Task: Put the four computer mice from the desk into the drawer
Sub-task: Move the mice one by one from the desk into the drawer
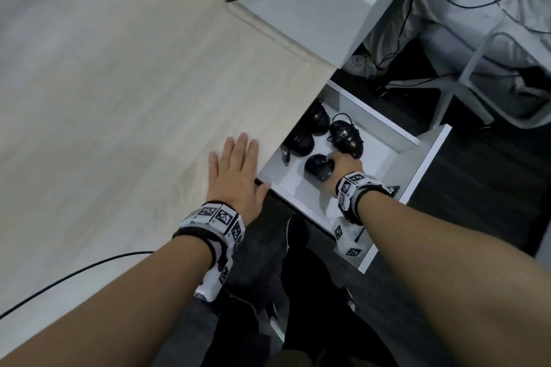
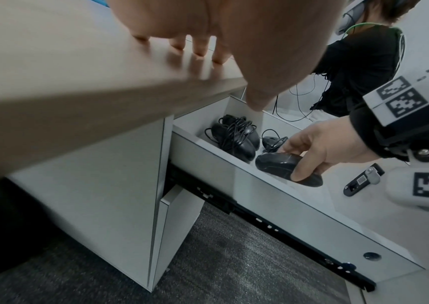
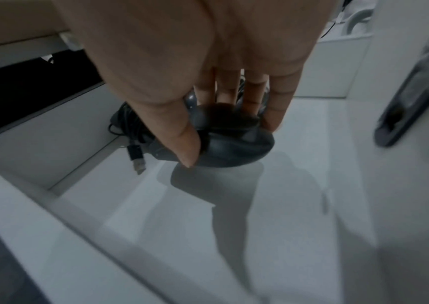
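The white drawer point(image 1: 429, 152) stands pulled out beside the wooden desk point(image 1: 119, 98). My right hand point(image 1: 340, 162) reaches into it and grips a black mouse point(image 1: 317, 167) from above, thumb on one side, fingers on the other. In the right wrist view that mouse point(image 3: 234, 148) hangs low over the drawer floor, its shadow right beneath. Three other black mice lie further back: one point(image 1: 318, 119) partly under the desk edge, one point(image 1: 299, 143) beside it, and a corded one point(image 1: 347, 135). My left hand point(image 1: 238, 170) lies flat on the desk's edge, holding nothing.
A USB plug point(image 3: 136, 157) on a mouse cable lies by the drawer's left wall. A small black device point(image 2: 361, 183) sits at the drawer's front. A black cable point(image 1: 74, 274) crosses the desk's near edge. A white chair point(image 1: 492, 74) and cables stand beyond the drawer.
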